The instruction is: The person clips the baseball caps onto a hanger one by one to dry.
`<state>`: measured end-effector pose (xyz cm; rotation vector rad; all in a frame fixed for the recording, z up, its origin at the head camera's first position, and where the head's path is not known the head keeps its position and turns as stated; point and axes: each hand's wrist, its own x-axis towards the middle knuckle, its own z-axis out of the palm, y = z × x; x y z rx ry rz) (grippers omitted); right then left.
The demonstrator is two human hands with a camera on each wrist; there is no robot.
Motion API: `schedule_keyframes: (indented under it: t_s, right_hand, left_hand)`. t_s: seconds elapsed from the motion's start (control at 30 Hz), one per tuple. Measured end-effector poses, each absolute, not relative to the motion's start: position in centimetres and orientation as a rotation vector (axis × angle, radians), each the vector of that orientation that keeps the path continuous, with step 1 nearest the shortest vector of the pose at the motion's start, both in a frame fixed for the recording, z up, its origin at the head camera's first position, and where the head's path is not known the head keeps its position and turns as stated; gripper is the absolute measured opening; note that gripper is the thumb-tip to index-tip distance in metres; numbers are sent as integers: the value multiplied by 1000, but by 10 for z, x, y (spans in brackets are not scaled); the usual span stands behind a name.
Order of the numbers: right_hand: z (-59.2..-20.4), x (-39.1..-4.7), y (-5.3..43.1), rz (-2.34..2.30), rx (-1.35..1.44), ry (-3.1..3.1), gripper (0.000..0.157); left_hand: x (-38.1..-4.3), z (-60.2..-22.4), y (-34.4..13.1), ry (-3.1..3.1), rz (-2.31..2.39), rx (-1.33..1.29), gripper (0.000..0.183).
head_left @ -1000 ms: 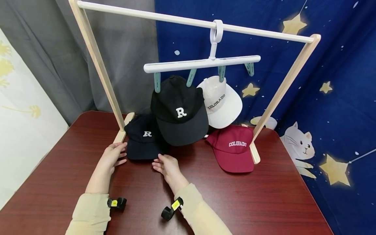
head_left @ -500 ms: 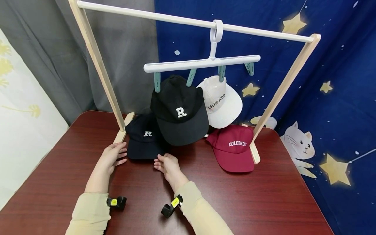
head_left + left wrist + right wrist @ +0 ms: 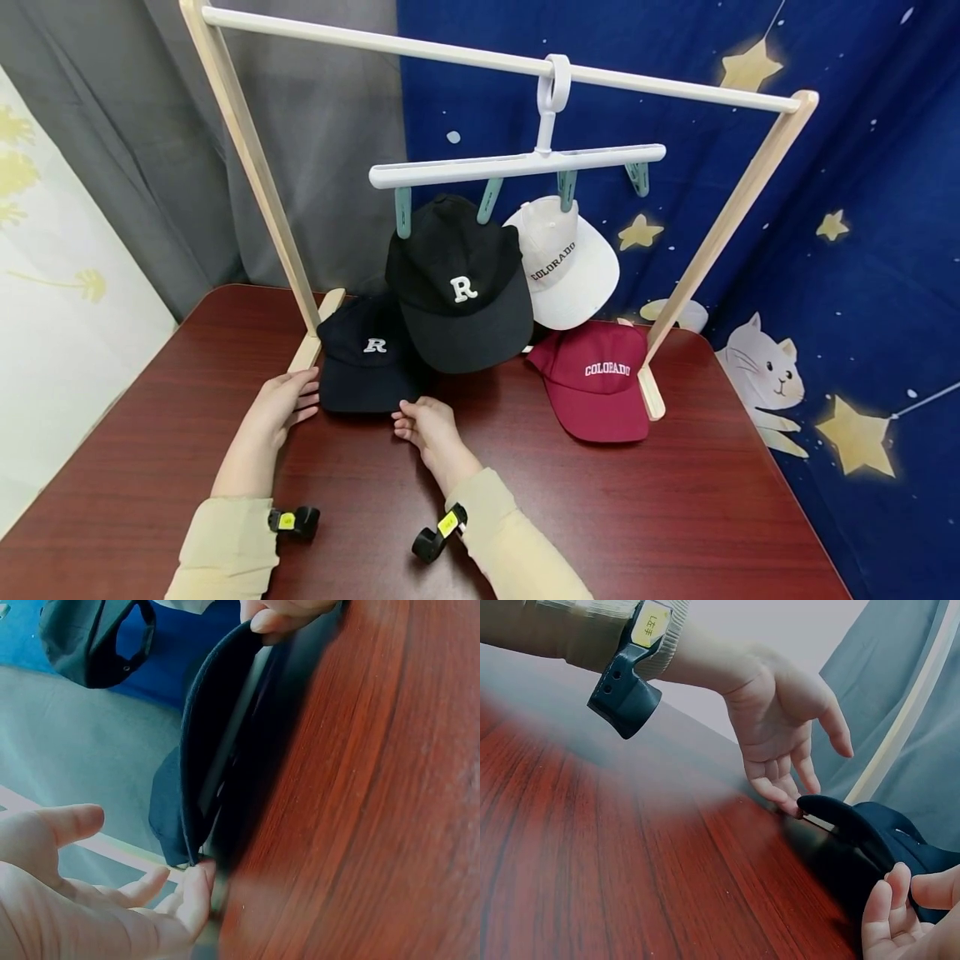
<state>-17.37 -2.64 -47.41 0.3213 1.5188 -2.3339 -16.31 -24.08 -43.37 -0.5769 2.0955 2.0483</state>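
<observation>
A dark navy cap (image 3: 367, 379) with a white R lies on the table at the left, its brim toward me. My right hand (image 3: 429, 427) pinches the brim's right corner between thumb and fingers. At the brim's left corner is my left hand (image 3: 281, 404); in the left wrist view, its fingertips (image 3: 196, 889) touch the brim's edge while the thumb stands apart. In the right wrist view the brim (image 3: 844, 817) arches up between both hands. Above hangs a black R cap (image 3: 465, 325), beside a white Colorado cap (image 3: 573, 279).
A wooden rack (image 3: 720, 229) spans the table (image 3: 570, 517). From its bar hangs a white hanger (image 3: 480, 169) with several teal clips; the rightmost clip (image 3: 637, 178) holds nothing. A maroon Colorado cap (image 3: 596, 383) lies by the rack's right foot. Curtains stand behind.
The navy cap has shifted slightly to the left, and my left hand has moved a little left with it. My right hand stays at the brim's right corner. The hanging caps have not moved.
</observation>
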Motion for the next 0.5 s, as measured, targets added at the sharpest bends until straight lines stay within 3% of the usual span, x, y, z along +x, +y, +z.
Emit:
schedule_keyframes:
  t_s: [0.5]
  right_hand:
    - [-474, -167, -29, -2349, 258, 1529, 35]
  left_hand:
    - [-159, -435, -245, 2211, 2025, -598, 55]
